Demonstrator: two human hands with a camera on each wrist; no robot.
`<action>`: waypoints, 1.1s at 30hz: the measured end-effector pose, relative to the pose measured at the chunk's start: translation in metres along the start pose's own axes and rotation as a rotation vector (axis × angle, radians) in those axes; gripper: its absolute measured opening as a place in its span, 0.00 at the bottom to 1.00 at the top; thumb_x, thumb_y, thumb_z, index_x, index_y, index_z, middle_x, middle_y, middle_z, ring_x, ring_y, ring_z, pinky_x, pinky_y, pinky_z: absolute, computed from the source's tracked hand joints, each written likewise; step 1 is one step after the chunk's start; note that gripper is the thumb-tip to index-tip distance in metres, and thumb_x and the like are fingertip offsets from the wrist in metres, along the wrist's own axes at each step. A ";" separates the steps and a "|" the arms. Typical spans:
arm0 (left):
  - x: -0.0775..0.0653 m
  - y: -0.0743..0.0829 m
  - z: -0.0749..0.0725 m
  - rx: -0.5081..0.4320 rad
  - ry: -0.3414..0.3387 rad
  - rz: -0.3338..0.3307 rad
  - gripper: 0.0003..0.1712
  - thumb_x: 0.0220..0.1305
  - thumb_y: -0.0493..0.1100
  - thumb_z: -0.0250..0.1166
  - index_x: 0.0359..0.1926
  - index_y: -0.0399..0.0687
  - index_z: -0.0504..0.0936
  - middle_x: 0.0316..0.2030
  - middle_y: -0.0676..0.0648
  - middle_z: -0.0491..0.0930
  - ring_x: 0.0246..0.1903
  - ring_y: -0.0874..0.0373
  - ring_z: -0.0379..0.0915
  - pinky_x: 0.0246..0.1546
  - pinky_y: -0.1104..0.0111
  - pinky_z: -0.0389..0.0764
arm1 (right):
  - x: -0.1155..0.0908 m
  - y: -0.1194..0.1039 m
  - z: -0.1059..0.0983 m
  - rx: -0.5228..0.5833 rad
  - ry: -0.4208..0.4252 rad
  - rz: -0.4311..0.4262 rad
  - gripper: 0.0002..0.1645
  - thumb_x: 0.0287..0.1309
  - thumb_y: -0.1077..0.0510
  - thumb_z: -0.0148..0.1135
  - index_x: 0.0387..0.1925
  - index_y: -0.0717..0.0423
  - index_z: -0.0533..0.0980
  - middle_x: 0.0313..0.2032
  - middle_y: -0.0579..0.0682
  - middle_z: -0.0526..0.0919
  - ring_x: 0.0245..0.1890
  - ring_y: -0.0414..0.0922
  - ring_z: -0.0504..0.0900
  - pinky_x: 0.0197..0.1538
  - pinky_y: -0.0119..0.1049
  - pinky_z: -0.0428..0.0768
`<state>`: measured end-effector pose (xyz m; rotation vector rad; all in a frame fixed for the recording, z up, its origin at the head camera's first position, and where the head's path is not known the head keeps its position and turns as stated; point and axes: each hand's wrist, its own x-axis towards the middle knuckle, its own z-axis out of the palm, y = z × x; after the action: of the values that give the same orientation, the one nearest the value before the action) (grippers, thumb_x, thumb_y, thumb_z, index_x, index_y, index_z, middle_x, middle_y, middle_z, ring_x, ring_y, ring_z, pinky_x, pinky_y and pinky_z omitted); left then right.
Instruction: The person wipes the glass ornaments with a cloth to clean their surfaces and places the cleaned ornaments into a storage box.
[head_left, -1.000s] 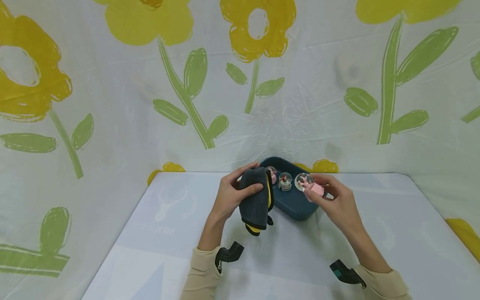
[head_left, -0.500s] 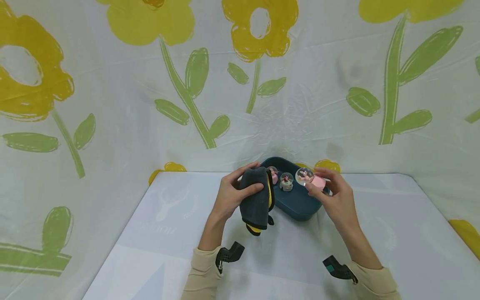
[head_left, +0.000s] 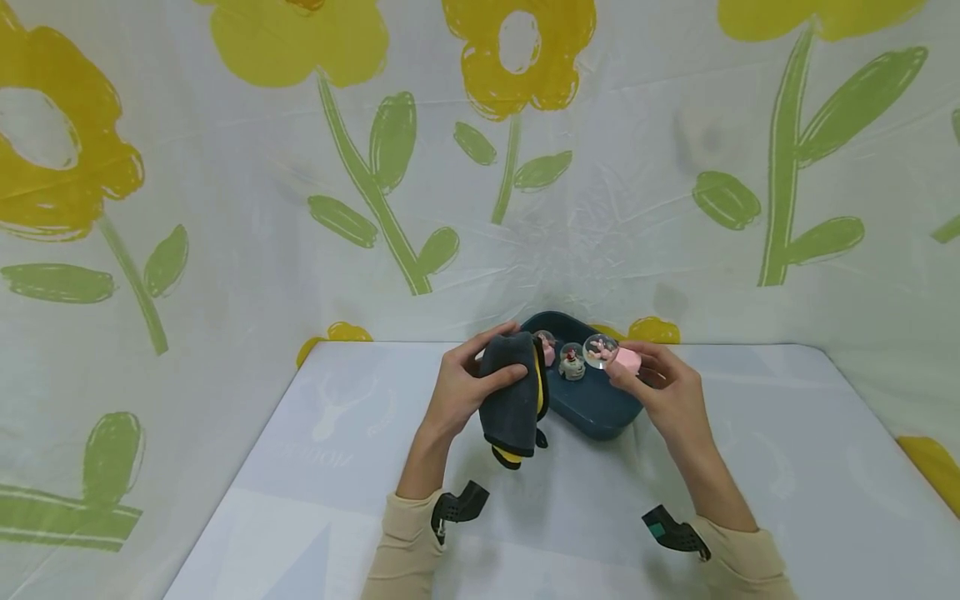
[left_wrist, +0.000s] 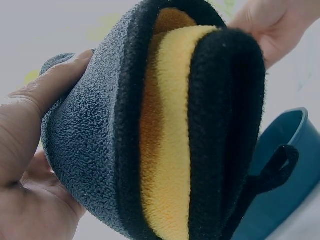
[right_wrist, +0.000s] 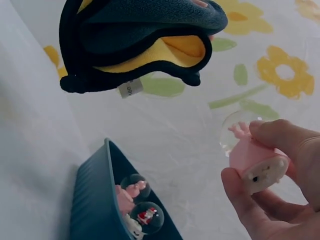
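My left hand [head_left: 463, 385] grips a folded cloth [head_left: 506, 392], dark grey-blue outside and yellow inside with black edging; a black loop hangs from it in the left wrist view. Between the thumb and fingers of my right hand [head_left: 667, 387] is a small snow globe [right_wrist: 257, 157] with a pink base, tipped so its clear dome points left toward the cloth. It is held above the blue tray [head_left: 600, 421]. Inside that tray stand a white-based snow globe [head_left: 572, 363] with a red figure and a pink snow globe [head_left: 547, 346], partly hidden behind the cloth.
The tray rests on a pale table [head_left: 360, 433] near its back edge. Behind the table hangs a white curtain [head_left: 615, 225] printed with yellow flowers. A black wrist camera [head_left: 461, 503] sits on the left wrist, another camera [head_left: 675, 533] on the right.
My right hand has shifted slightly left with the pink snow globe, bringing its dome nearer the cloth and turning it more sideways. The left hand and cloth have stayed nearly still.
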<state>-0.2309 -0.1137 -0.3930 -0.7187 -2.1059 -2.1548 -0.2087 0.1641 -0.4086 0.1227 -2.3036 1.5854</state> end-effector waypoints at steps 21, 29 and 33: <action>0.001 -0.001 0.001 -0.005 0.004 -0.005 0.31 0.59 0.36 0.70 0.64 0.57 0.76 0.64 0.47 0.75 0.41 0.56 0.84 0.45 0.63 0.85 | 0.000 0.001 -0.001 -0.005 -0.166 -0.072 0.29 0.58 0.52 0.70 0.61 0.50 0.75 0.54 0.54 0.82 0.44 0.30 0.81 0.47 0.20 0.79; 0.000 0.000 0.001 -0.006 0.011 -0.011 0.30 0.59 0.39 0.71 0.63 0.61 0.77 0.64 0.45 0.74 0.42 0.55 0.84 0.45 0.62 0.85 | -0.004 -0.009 -0.001 -0.008 -0.215 -0.062 0.29 0.57 0.50 0.70 0.60 0.49 0.76 0.54 0.53 0.83 0.44 0.29 0.82 0.47 0.21 0.79; 0.001 -0.001 0.001 -0.004 0.010 -0.010 0.31 0.59 0.39 0.71 0.63 0.60 0.77 0.64 0.47 0.75 0.43 0.55 0.84 0.45 0.62 0.85 | -0.007 -0.014 0.001 0.009 -0.272 -0.097 0.28 0.57 0.52 0.71 0.59 0.49 0.77 0.54 0.52 0.82 0.45 0.31 0.83 0.48 0.23 0.80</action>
<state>-0.2312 -0.1123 -0.3933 -0.6976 -2.1059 -2.1631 -0.1986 0.1569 -0.3993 0.4723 -2.4474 1.6161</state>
